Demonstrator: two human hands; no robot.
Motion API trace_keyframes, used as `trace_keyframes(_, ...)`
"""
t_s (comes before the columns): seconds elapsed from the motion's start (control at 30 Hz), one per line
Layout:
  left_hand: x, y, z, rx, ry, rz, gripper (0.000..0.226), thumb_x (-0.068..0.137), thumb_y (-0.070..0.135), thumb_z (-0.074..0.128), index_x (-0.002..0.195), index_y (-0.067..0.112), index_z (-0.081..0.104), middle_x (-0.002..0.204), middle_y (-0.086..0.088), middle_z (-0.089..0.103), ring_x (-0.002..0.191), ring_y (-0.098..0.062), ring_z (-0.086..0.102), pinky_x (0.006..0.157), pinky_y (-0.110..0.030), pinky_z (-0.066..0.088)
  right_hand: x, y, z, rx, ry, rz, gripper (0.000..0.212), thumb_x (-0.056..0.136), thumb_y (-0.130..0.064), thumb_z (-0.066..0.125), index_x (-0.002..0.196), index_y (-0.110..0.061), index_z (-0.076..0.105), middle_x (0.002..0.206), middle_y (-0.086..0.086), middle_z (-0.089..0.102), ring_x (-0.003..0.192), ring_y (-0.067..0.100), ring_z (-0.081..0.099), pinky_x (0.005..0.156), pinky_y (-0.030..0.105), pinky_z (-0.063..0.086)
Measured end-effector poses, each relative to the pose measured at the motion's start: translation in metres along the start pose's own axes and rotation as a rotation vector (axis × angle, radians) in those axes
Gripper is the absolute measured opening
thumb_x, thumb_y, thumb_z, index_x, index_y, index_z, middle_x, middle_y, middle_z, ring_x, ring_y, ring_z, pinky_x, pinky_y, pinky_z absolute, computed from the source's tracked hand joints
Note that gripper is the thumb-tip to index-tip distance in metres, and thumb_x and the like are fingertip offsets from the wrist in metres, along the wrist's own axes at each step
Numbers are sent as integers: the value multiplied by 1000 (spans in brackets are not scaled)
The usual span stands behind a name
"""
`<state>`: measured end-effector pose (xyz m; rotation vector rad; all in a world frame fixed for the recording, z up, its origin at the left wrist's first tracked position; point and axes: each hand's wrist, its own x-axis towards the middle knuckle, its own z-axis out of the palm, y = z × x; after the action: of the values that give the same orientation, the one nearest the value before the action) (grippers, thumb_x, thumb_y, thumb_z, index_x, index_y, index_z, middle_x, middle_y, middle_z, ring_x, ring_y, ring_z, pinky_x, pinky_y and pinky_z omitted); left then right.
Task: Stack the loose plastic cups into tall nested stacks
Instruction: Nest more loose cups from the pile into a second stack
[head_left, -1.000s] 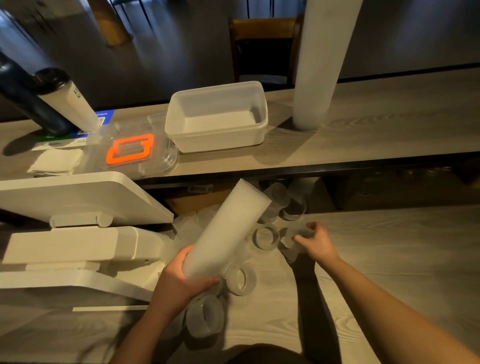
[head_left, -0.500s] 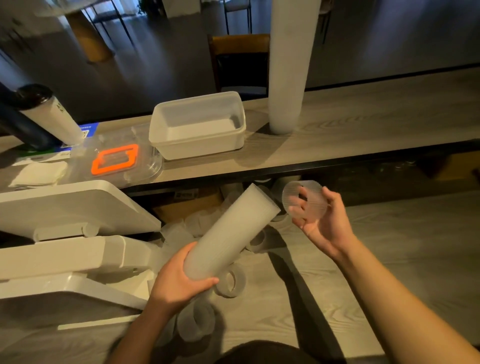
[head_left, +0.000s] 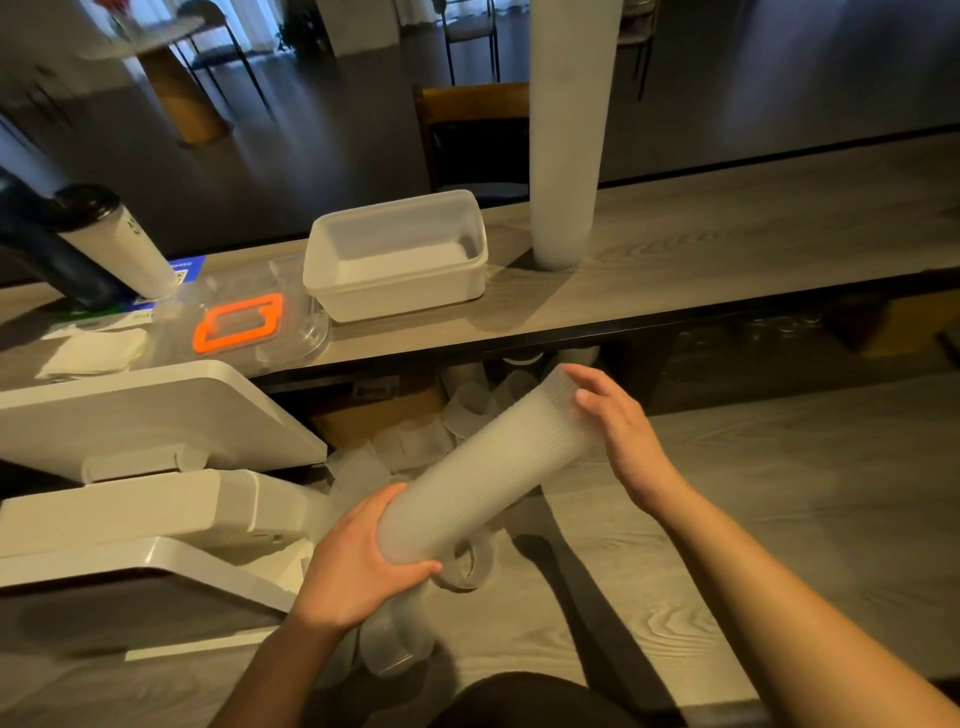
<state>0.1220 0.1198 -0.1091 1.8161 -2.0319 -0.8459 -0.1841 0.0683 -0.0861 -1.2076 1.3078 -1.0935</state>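
Fingers: left hand wrapped round the near end of the nested stack, thumb over the top; right hand fingers straight and loosely spread, palm against the far rim, gripping nothing that I can see. Stack is held off the counter, tilted with the far end toward 1 o'clock. Likely reason: left anchors, right seats a cup home along the axis. Whether one just went in, can't tell. Loose cups piled at 11 o'clock of the stack, more under it around 6 o'clock. Finished tall stack stands upright on the shelf at 12, beside the white tub.
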Motion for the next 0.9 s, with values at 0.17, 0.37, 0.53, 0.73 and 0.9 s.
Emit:
trace_keyframes(0.17, -4, -1, 0, -27, 11, -34, 93, 53, 65, 85, 134, 44, 42, 125, 22, 52, 108, -3, 54, 81, -20, 45, -5, 9, 13, 55, -168, 78, 61, 88, -76, 33, 141, -49, 45, 144, -23, 44, 128, -9, 41, 106, 26, 34)
trace_keyframes(0.37, -7, -6, 4, -94, 24, -144, 93, 54, 57, 89, 132, 37, 45, 119, 15, 55, 103, -7, 55, 76, -21, 45, 13, 35, 21, 196, -58, 202, 59, 99, -63, 24, 149, -36, 41, 140, -10, 52, 119, 3, 53, 95, 28, 43)
trace_keyframes(0.53, -10, -10, 8, -207, 1, -285, 90, 60, 45, 91, 134, 29, 43, 117, 5, 53, 100, -11, 54, 70, -18, 42, 32, 77, 33, -1, 12, 348, 56, 97, -56, 47, 145, -27, 46, 140, 0, 55, 113, 9, 56, 90, 29, 49)
trace_keyframes(0.73, -12, -9, 9, -325, 30, -394, 79, 64, 38, 91, 128, 38, 44, 110, 9, 54, 98, -12, 53, 72, -22, 44, 50, 119, 60, -571, -164, 324, 84, 84, -27, 77, 154, -18, 31, 157, 9, 34, 142, 28, 38, 111, 42, 41)
trace_keyframes(0.9, -13, -14, 6, -245, 69, -367, 89, 61, 44, 91, 137, 29, 46, 111, 9, 55, 97, -8, 53, 68, -11, 41, 60, 144, 67, -836, -246, 241, 100, 78, -29, 82, 157, -20, 22, 163, 6, 23, 150, 27, 21, 122, 43, 25)
